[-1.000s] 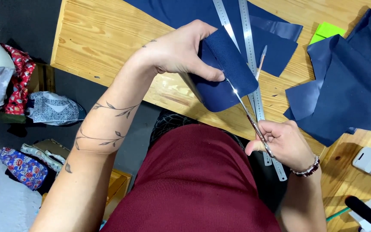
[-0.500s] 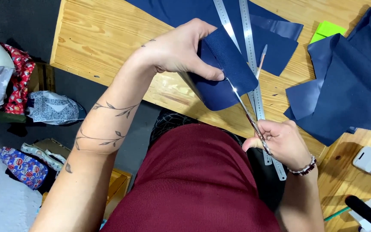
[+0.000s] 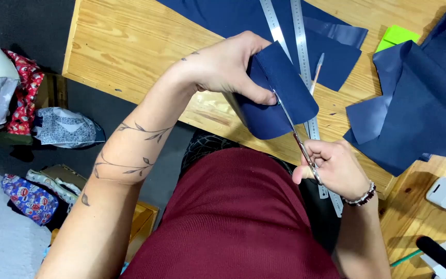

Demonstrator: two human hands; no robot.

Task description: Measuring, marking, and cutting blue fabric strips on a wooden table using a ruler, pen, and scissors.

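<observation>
The left hand [image 3: 228,67] is pinching a curled piece of dark blue fabric [image 3: 280,98], thumb on top, holding it up just above the near edge of the wooden bench [image 3: 130,46]. The right hand [image 3: 336,168] is closed around the handles of a pair of scissors [image 3: 295,134], whose blades are reaching into the fabric beside the left thumb. Two metal rulers [image 3: 298,31] are lying on the bench beyond, with more blue fabric [image 3: 419,103] lying to the right.

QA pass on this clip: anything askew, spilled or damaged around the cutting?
Nothing damaged or spilled. The left hand holds a folded navy piece while the right hand works scissors into it. One oddity: the steel ruler overhangs the table edge toward the lap.
</observation>
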